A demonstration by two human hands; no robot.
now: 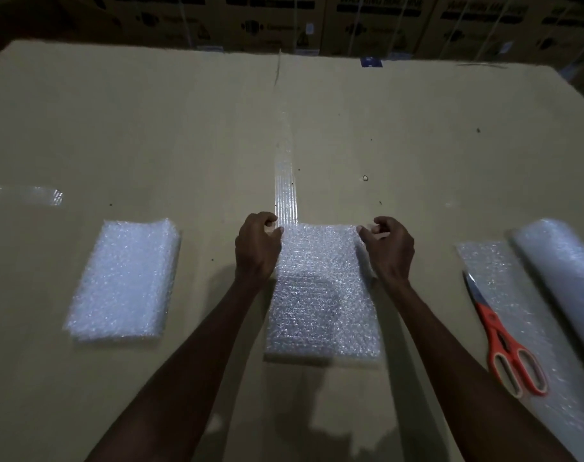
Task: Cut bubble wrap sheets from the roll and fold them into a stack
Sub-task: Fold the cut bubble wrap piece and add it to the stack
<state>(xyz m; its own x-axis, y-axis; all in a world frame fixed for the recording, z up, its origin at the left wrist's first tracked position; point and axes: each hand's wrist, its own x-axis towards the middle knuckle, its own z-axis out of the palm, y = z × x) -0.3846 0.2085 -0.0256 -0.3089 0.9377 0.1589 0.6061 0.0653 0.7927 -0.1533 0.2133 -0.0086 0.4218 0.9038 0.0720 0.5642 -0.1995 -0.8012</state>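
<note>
The stack of folded bubble wrap (122,280) lies flat near the left side of the desk (184,128), well apart from the hands. A shiny strip of clear tape (27,194) sits near the left edge, behind the stack.

Both arms reach forward from the near edge. The left hand (258,243) is knuckles up, with its fingers curled at the far left corner of the folded sheet (322,295) in the middle of the desk. The thumb and fingertips meet right at that corner and look like they pinch it. The right hand (387,246) is posed the same way at the far right corner, fingers curled in and tips at the edge of the sheet. The sheet lies flat, with its near edge close to the person. A dark shadow covers its middle.

Right of the arms, orange scissors (503,341) lie on a loose flap of bubble wrap. Just beside them is the roll (563,281), cut off by the right edge of the picture.

The far half of the desk is bare cardboard with one long tape line (285,181) down the middle. Behind the far edge stand dark boxes (317,21); their print is hard to read.
</note>
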